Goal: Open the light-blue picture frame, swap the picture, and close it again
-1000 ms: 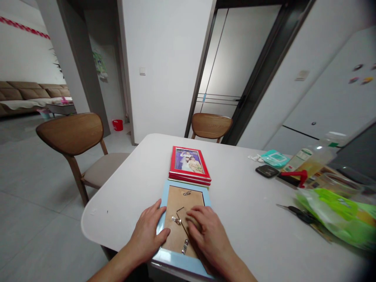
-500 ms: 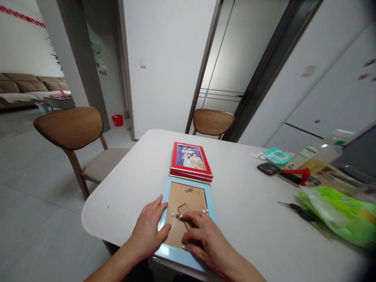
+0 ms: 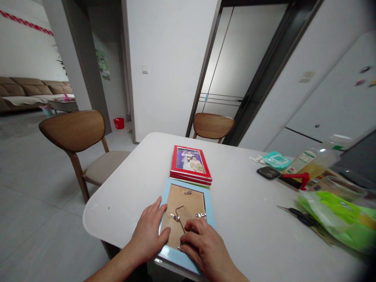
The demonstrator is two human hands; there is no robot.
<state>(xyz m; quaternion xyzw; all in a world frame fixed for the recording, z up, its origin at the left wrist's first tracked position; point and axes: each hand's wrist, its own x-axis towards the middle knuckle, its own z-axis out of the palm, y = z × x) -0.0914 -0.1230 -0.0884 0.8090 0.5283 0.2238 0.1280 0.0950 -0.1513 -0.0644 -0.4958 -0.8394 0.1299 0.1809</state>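
blue frame (image 3: 209,203) face-down at table (image 3: 241,211) near edge; both hands flat, spread on its back; red frame (image 3: 190,163) just beyond.

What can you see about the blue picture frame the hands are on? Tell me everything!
The light blue picture frame lies face down on the white table, near its front edge. Its brown board back shows, with small silver clips and a thin dark fold-out stand. The left hand rests flat on its left border, and the right hand presses fingers on the lower back. Its far end meets the red frames stacked behind it.
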